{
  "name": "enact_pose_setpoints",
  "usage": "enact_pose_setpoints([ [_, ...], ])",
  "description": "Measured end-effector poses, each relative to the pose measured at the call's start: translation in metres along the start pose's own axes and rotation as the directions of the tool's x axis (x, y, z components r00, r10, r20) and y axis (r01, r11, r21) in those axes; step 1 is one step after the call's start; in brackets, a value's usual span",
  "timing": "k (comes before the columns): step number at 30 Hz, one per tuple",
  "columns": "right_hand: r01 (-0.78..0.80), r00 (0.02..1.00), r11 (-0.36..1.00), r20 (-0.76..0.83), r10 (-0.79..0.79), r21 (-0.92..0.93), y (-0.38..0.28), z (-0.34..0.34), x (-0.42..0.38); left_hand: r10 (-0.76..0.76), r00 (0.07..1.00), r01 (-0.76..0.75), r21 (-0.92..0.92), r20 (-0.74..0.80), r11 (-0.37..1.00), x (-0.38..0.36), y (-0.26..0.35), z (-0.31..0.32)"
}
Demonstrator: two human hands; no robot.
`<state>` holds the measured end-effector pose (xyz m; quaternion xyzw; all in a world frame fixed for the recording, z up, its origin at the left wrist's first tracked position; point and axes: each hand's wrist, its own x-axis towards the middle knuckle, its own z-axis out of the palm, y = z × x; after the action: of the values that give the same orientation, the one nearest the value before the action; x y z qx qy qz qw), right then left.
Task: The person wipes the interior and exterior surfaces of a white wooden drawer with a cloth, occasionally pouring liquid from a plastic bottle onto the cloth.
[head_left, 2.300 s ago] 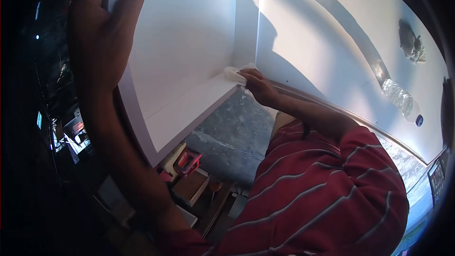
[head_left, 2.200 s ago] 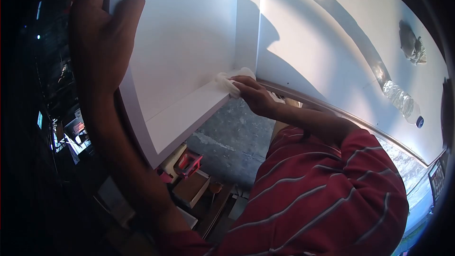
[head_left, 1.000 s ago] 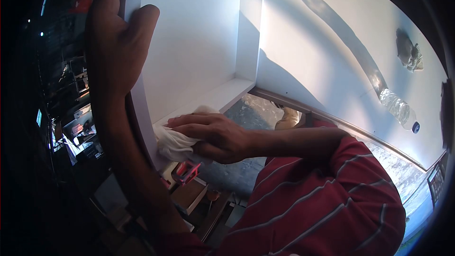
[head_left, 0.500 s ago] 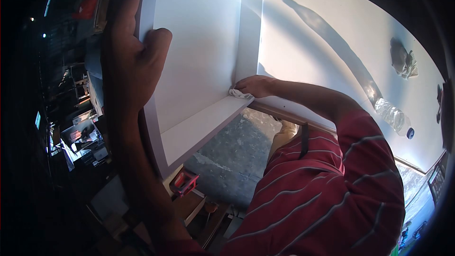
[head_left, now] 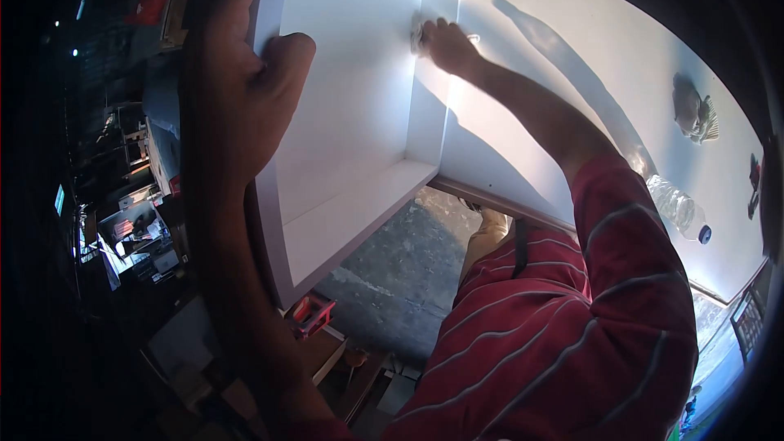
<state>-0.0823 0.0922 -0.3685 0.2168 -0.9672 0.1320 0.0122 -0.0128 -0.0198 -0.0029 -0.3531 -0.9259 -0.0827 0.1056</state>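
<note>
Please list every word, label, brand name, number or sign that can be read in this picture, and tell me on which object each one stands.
No text can be read here.
White panels: plain, no print or label.
Plastic bottle: clear, no legible label.
Boxes and red object on the floor: too dark and blurred to read.
Small lit screens at far left: too small to read.
White cloth under the right hand: no markings.

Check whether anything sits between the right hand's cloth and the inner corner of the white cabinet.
Nothing visible does. The right hand presses the cloth straight against the inner corner of the white cabinet, with no object between them. The left hand rests on the cabinet's front edge, well aside.
</note>
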Motion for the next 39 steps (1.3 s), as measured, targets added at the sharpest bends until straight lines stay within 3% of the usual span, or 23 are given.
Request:
enact_pose_setpoints([
  [1, 0.044, 0.998, 0.998, 0.034, -0.046, 0.042, -0.026, 0.008, -0.021, -0.029, 0.999, 0.029, -0.033, 0.017, 0.999, 0.001, -0.001, -0.001],
  [2, -0.012, 1.000, 0.952, -0.014, 0.017, 0.305, -0.051, 0.011, -0.047, -0.058, 0.998, 0.060, -0.064, 0.034, 0.996, 0.002, -0.002, -0.002],
  [3, 0.021, 0.999, 0.893, -0.043, -0.002, 0.450, -0.069, 0.047, -0.064, -0.061, 0.998, 0.062, -0.065, 0.028, 0.996, 0.002, -0.001, -0.003],
  [4, 0.209, 0.975, 0.916, -0.005, -0.221, 0.341, -0.082, 0.030, -0.088, -0.003, 1.000, 0.003, -0.005, 0.019, 1.000, 0.003, 0.000, -0.004],
  [6, 0.284, 0.940, 0.853, 0.046, -0.337, 0.439, -0.113, 0.025, -0.117, 0.046, 0.999, -0.047, 0.052, 0.022, 0.998, 0.001, -0.003, -0.003],
  [8, 0.205, 0.940, 0.868, 0.156, -0.303, 0.452, -0.123, 0.024, -0.117, 0.019, 1.000, -0.015, -0.162, 0.020, 0.987, -0.002, -0.016, 0.002],
  [11, 0.289, 0.856, 0.812, 0.244, -0.457, 0.507, -0.108, 0.006, -0.108, -0.026, 1.000, 0.027, -0.080, 0.002, 0.996, 0.001, 0.004, 0.000],
  [14, 0.284, 0.830, 0.786, 0.270, -0.488, 0.549, -0.091, 0.005, -0.117, -0.022, 0.999, 0.024, -0.049, 0.034, 0.999, 0.003, 0.006, -0.004],
  [16, -0.032, 0.828, 0.832, 0.481, -0.289, 0.554, -0.078, -0.012, -0.128, -0.014, 1.000, 0.015, -0.046, 0.011, 0.999, 0.000, 0.009, 0.001],
  [17, 0.376, 0.702, 0.836, 0.465, -0.539, 0.400, -0.062, 0.003, -0.130, 0.001, 1.000, -0.002, -0.045, -0.026, 0.999, 0.000, 0.011, 0.004],
  [18, 0.372, 0.704, 0.838, 0.467, -0.536, 0.401, -0.056, 0.002, -0.126, 0.003, 1.000, -0.004, -0.049, -0.025, 0.999, 0.002, 0.015, 0.003],
  [20, 0.087, 0.917, 0.717, 0.226, -0.329, 0.691, -0.042, -0.011, -0.117, -0.106, 0.993, 0.108, -0.044, 0.048, 0.993, 0.005, 0.024, -0.001],
  [22, -0.027, 0.985, 0.598, 0.124, -0.121, 0.801, -0.047, -0.027, -0.096, -0.061, 0.997, 0.064, -0.066, 0.036, 0.996, 0.001, -0.002, 0.001],
  [23, 0.051, 0.996, 0.639, 0.008, -0.089, 0.767, -0.057, -0.025, -0.089, -0.006, 1.000, 0.008, -0.084, 0.022, 0.996, -0.002, -0.014, 0.003],
  [26, 0.002, 0.987, 0.714, 0.114, -0.115, 0.700, -0.103, 0.002, -0.096, -0.062, 0.996, 0.064, -0.036, 0.061, 0.997, 0.003, 0.018, -0.003],
  [28, 0.236, 0.935, 0.855, 0.132, -0.329, 0.462, -0.129, 0.021, -0.112, -0.044, 0.999, 0.044, -0.044, 0.009, 0.998, 0.001, 0.012, 0.003],
  [29, 0.153, 0.934, 0.843, 0.203, -0.293, 0.515, -0.128, 0.022, -0.114, -0.027, 0.999, 0.025, -0.053, -0.044, 0.998, -0.001, 0.008, 0.006],
  [30, 0.155, 0.937, 0.846, 0.197, -0.290, 0.510, -0.121, 0.023, -0.113, -0.021, 0.998, 0.018, -0.050, -0.051, 0.999, -0.001, 0.000, 0.005],
  [32, 0.419, 0.866, 0.807, 0.082, -0.493, 0.417, -0.103, 0.024, -0.117, 0.002, 0.998, 0.008, -0.193, 0.055, 0.981, -0.001, -0.015, 0.000],
  [35, 0.480, 0.861, 0.825, 0.020, -0.508, 0.298, -0.073, 0.024, -0.092, -0.049, 0.997, 0.058, -0.188, 0.054, 0.980, -0.003, -0.013, 0.000],
  [36, 0.447, 0.868, 0.859, 0.112, -0.484, 0.248, -0.055, 0.016, -0.073, -0.044, 0.998, 0.053, -0.185, 0.052, 0.981, -0.002, -0.012, 0.001],
  [37, 0.421, 0.898, 0.874, 0.023, -0.439, 0.242, -0.032, 0.019, -0.057, -0.020, 0.999, 0.027, -0.172, 0.040, 0.985, -0.001, -0.012, 0.002],
  [39, 0.318, 0.938, 0.946, -0.125, -0.324, -0.069, 0.016, 0.014, -0.034, 0.011, 1.000, -0.008, -0.154, 0.023, 0.988, 0.000, -0.010, 0.002],
])
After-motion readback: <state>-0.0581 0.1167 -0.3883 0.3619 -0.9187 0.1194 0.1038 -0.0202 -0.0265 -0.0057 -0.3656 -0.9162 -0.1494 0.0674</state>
